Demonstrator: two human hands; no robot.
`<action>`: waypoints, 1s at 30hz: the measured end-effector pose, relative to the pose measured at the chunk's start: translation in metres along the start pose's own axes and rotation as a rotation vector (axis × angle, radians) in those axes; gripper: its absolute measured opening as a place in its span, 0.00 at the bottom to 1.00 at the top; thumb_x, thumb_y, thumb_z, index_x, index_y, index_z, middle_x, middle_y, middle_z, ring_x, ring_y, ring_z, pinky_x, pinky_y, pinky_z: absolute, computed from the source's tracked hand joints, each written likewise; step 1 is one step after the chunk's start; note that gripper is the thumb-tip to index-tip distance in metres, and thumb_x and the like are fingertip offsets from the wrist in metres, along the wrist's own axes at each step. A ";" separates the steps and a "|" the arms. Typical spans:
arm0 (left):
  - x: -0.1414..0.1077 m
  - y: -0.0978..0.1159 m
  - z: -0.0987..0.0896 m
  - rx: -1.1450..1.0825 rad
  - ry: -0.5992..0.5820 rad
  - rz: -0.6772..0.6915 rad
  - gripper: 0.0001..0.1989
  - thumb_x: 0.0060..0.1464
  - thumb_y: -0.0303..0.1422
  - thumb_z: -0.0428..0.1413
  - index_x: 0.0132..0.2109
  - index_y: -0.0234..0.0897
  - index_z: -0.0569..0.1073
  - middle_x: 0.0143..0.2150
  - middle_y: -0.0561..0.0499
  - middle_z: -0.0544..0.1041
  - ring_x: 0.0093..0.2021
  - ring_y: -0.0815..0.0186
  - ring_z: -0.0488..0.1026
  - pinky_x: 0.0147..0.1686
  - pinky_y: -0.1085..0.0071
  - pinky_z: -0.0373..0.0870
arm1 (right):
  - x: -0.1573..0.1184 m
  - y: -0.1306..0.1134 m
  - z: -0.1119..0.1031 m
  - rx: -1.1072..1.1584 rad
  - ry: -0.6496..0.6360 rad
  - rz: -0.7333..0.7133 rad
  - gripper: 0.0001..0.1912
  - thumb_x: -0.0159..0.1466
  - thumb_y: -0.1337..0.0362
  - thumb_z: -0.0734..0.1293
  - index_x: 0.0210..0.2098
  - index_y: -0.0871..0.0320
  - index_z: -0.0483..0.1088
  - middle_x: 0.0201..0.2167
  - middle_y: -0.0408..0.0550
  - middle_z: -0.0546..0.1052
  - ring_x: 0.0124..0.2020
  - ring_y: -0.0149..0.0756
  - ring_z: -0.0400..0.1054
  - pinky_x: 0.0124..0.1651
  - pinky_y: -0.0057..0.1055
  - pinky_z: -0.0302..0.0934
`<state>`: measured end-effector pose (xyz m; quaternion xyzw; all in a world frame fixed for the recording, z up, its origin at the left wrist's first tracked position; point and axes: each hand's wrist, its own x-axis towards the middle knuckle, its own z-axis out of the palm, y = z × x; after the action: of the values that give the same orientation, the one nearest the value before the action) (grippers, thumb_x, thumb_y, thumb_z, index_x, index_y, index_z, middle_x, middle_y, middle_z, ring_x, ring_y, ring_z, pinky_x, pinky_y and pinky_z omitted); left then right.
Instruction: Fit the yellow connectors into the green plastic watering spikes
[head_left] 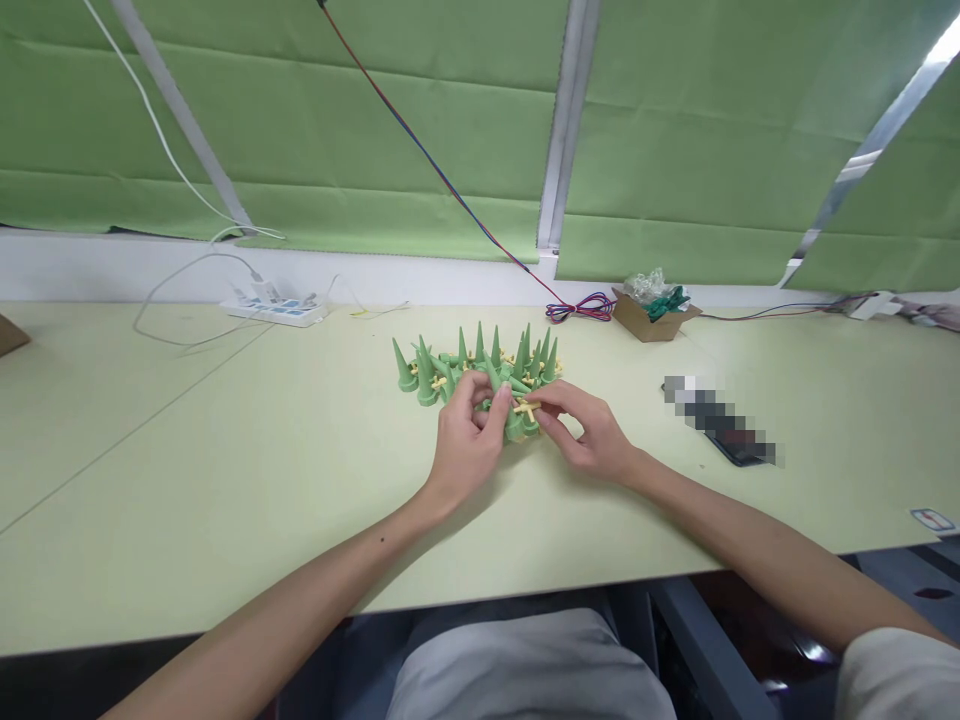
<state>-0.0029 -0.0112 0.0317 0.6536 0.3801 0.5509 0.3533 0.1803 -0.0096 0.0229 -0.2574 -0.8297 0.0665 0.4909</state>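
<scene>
Several green plastic cones with round bases stand in a cluster at the middle of the table, with small yellow pieces among them. At the near side of this cluster, my left hand is closed, its thumb and fingers pinching a green cone. My right hand pinches a small yellow branched piece between thumb and forefinger, close beside the left thumb. Below the fingertips, more green parts rest on the table. The fingers partly cover the cone's base, so I cannot tell whether the two pieces touch.
On the pale table, a power strip with white cables lies at the back left. A cardboard box holding clear and green wrapping stands at the back right, beside coiled red-blue wire. A blurred-out phone-like object lies to the right.
</scene>
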 end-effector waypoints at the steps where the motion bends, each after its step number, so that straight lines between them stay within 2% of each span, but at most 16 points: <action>1: 0.000 0.000 0.000 0.002 0.005 0.004 0.16 0.64 0.45 0.54 0.37 0.40 0.60 0.30 0.56 0.67 0.19 0.76 0.51 0.17 0.76 0.48 | 0.000 0.001 0.000 0.006 -0.007 -0.009 0.13 0.70 0.71 0.62 0.52 0.55 0.70 0.38 0.51 0.76 0.36 0.35 0.70 0.38 0.34 0.68; 8: -0.001 0.000 -0.001 0.016 0.000 0.014 0.15 0.64 0.44 0.54 0.37 0.40 0.60 0.29 0.56 0.65 0.19 0.77 0.50 0.17 0.76 0.48 | -0.001 0.006 0.001 -0.014 -0.001 -0.064 0.12 0.68 0.72 0.64 0.50 0.55 0.70 0.39 0.51 0.76 0.33 0.34 0.69 0.36 0.33 0.68; 14: -0.003 -0.001 0.001 0.046 -0.033 0.024 0.13 0.64 0.43 0.54 0.38 0.40 0.61 0.29 0.57 0.64 0.18 0.78 0.51 0.17 0.75 0.47 | -0.002 0.009 0.002 -0.053 0.037 -0.088 0.08 0.69 0.72 0.64 0.44 0.56 0.72 0.32 0.49 0.76 0.31 0.33 0.69 0.33 0.30 0.66; 21: -0.005 -0.003 0.000 0.136 -0.070 0.095 0.11 0.65 0.40 0.53 0.38 0.40 0.62 0.29 0.57 0.65 0.17 0.78 0.52 0.17 0.74 0.46 | -0.003 0.009 0.002 -0.045 0.021 -0.032 0.05 0.70 0.69 0.64 0.40 0.57 0.72 0.26 0.45 0.75 0.26 0.31 0.67 0.30 0.28 0.63; 30: -0.007 -0.003 0.001 0.239 -0.088 0.237 0.08 0.65 0.37 0.53 0.39 0.39 0.65 0.27 0.59 0.65 0.18 0.77 0.56 0.20 0.75 0.53 | -0.003 0.007 0.001 -0.126 0.024 0.011 0.10 0.70 0.68 0.62 0.31 0.57 0.68 0.22 0.42 0.71 0.22 0.29 0.61 0.27 0.25 0.57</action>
<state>-0.0027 -0.0163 0.0260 0.7546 0.3474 0.5105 0.2221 0.1826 -0.0050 0.0179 -0.2932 -0.8247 0.0140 0.4833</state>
